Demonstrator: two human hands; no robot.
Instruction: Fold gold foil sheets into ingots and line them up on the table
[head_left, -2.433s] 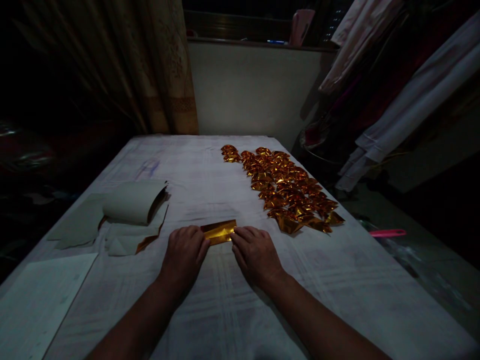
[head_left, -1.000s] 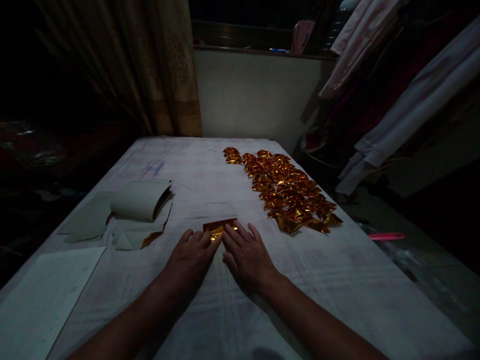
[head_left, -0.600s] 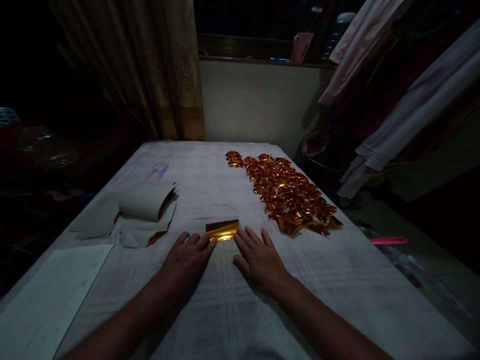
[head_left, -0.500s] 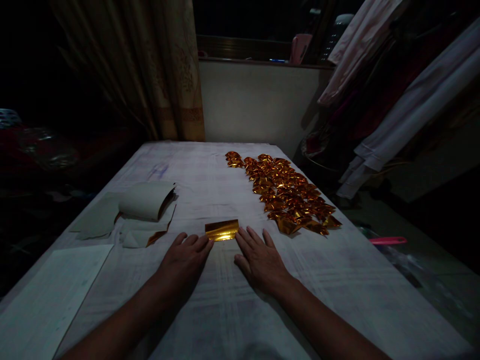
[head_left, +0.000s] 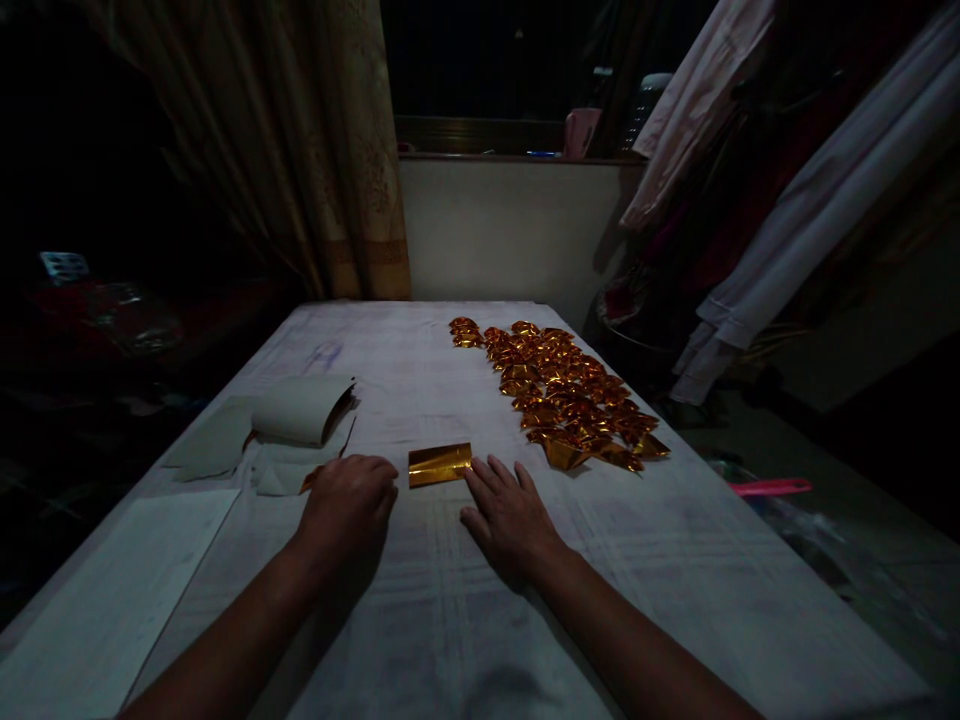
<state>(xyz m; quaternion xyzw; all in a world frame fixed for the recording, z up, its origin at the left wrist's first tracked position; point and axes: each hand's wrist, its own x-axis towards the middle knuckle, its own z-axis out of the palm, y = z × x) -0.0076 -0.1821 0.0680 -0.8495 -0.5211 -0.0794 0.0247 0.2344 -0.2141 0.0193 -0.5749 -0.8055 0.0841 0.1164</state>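
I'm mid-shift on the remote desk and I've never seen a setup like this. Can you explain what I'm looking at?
There is no machine here: these are a person's two bare hands, seen by a camera worn on that person's head, looking forward and down. On the cloth-covered table, a shiny gold strip lies between the hands. The right hand is spread, its fingertips at the strip's right end. The left hand is curled, apart from the strip; whether it holds anything is hidden. Many crinkled gold pieces lie far right; to the left are a curled grey sheet and a flat pale sheet.
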